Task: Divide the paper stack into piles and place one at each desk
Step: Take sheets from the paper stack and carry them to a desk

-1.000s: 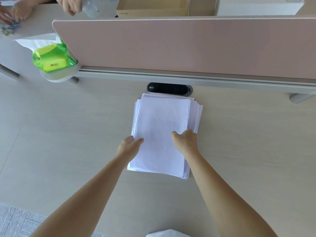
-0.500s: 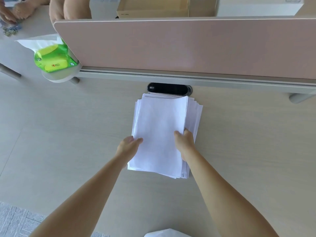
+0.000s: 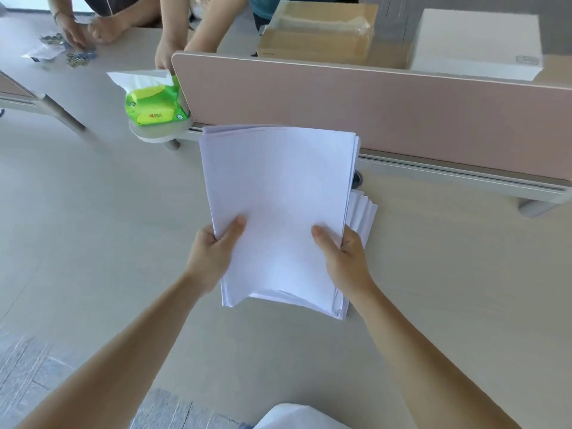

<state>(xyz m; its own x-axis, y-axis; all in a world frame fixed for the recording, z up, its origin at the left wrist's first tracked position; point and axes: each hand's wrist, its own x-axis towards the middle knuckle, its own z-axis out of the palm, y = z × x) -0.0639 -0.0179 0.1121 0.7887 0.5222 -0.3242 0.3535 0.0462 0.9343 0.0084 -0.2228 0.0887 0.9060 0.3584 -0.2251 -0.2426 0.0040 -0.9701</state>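
A bundle of white sheets (image 3: 278, 193) is lifted off the desk (image 3: 93, 227), its far end raised toward the divider. My left hand (image 3: 213, 252) grips its left edge, thumb on top. My right hand (image 3: 343, 258) grips its right edge the same way. Under and to the right of the bundle, the fanned edges of the remaining paper stack (image 3: 363, 212) lie flat on the desk, mostly hidden by the lifted sheets.
A pink divider panel (image 3: 387, 113) runs along the desk's far edge. A green tissue pack (image 3: 154, 103) sits on a small round shelf at its left end. Beyond it are a cardboard box (image 3: 318, 35), a white box (image 3: 476, 44) and other people's hands.
Both hands went from resting on the flat stack to gripping a top bundle by its sides and lifting it. The view tilted up, showing more beyond the divider.
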